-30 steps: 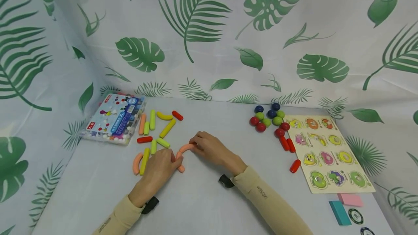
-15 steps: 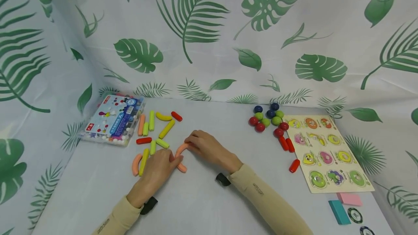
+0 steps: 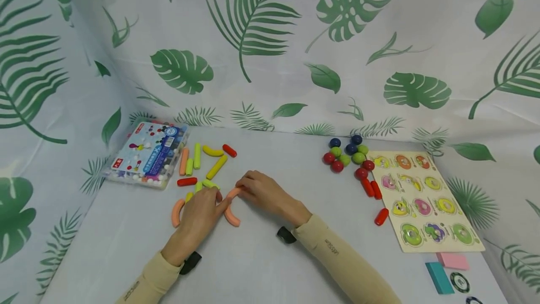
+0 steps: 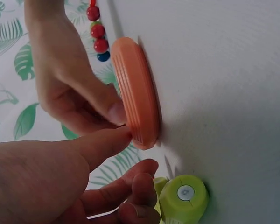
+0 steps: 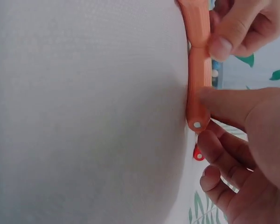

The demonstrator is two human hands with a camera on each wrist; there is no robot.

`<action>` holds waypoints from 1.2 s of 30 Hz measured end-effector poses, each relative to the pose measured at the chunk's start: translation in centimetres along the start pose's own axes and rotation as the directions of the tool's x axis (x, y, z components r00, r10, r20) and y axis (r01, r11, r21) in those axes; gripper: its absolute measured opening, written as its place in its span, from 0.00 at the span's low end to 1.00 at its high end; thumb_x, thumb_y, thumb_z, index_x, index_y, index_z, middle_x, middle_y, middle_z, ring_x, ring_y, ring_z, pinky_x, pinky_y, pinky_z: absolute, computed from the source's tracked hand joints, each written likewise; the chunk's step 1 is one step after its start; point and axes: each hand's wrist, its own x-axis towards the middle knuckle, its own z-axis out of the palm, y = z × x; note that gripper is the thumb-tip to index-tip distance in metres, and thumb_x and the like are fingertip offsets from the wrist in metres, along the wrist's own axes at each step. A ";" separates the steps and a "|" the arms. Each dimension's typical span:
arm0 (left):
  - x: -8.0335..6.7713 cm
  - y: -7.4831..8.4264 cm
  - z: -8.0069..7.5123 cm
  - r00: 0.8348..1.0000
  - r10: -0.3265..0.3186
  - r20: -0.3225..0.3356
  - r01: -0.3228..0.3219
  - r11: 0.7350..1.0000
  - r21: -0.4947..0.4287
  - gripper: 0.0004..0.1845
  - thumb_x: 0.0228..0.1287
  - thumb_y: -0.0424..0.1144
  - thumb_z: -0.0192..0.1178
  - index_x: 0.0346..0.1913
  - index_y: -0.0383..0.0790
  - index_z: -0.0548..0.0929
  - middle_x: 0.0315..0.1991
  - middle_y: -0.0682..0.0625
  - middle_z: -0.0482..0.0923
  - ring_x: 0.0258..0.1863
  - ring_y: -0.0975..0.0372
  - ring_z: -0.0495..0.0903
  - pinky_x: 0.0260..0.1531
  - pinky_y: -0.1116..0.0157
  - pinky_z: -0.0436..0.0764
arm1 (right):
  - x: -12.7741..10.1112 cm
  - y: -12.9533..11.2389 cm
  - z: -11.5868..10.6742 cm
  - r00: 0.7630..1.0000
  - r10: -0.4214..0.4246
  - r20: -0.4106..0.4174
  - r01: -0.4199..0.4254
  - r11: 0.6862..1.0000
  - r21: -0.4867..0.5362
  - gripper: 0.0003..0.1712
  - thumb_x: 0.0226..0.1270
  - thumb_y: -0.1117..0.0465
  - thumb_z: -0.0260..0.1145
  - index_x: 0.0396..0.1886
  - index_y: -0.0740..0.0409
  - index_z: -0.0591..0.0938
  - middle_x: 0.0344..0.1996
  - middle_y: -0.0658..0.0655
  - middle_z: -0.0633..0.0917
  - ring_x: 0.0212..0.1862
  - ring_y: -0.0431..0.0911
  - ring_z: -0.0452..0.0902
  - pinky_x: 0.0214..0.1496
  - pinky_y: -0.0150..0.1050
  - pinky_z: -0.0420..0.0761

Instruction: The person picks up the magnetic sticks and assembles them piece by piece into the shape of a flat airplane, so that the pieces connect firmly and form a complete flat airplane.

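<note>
Two curved orange ribbed toy sticks meet end to end between the hands in the head view. My right hand (image 3: 263, 193) pinches the upper orange stick (image 3: 234, 193), its thumb on the side near the end, as the right wrist view shows. My left hand (image 3: 200, 212) reaches its straight thumb to the joint of the sticks. In the left wrist view that thumb touches the lower orange stick (image 4: 137, 93), while the other fingers stay loosely bent and apart from it. A pale disc marks the upper stick's near end (image 5: 197, 124).
Several green, yellow, red and orange sticks (image 3: 217, 167) lie behind and beside the left hand, near a clear box (image 3: 147, 151) of pieces. At right are coloured balls (image 3: 337, 166), red sticks (image 3: 381, 216), a fruit board (image 3: 422, 243), blocks (image 3: 439, 278) and round chips (image 3: 460, 282).
My right hand has shifted left with the upper stick, whose tilt has changed. My left hand has drawn slightly left, its thumb straighter, and covers more of the yellow stick.
</note>
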 end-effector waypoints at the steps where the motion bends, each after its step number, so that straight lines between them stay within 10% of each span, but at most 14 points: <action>1: 0.1 0.0 0.0 1.000 0.006 -0.008 -0.006 1.000 0.010 0.17 0.67 0.49 0.67 0.31 0.38 0.80 0.22 0.49 0.73 0.20 0.60 0.70 0.19 0.66 0.68 | 0.0 0.1 -0.2 1.000 0.019 0.002 -0.019 1.000 0.019 0.13 0.72 0.56 0.68 0.52 0.54 0.86 0.48 0.50 0.84 0.48 0.42 0.79 0.53 0.36 0.81; 17: 0.9 0.4 0.5 1.000 -0.017 -0.013 0.017 1.000 -0.025 0.16 0.64 0.46 0.71 0.35 0.35 0.82 0.28 0.47 0.75 0.24 0.60 0.69 0.23 0.66 0.70 | 5.0 4.6 -2.9 0.965 0.202 -0.165 -0.183 0.976 0.120 0.11 0.72 0.58 0.68 0.49 0.56 0.87 0.44 0.52 0.86 0.41 0.44 0.80 0.47 0.39 0.81; 36: 0.9 0.4 0.9 0.998 0.054 -0.035 -0.055 0.998 -0.017 0.14 0.60 0.44 0.74 0.34 0.36 0.85 0.28 0.49 0.74 0.25 0.62 0.69 0.23 0.68 0.71 | 9.7 5.2 -0.5 0.956 0.292 -0.029 -0.284 0.946 0.157 0.17 0.67 0.50 0.72 0.48 0.57 0.87 0.40 0.53 0.84 0.40 0.44 0.77 0.46 0.38 0.79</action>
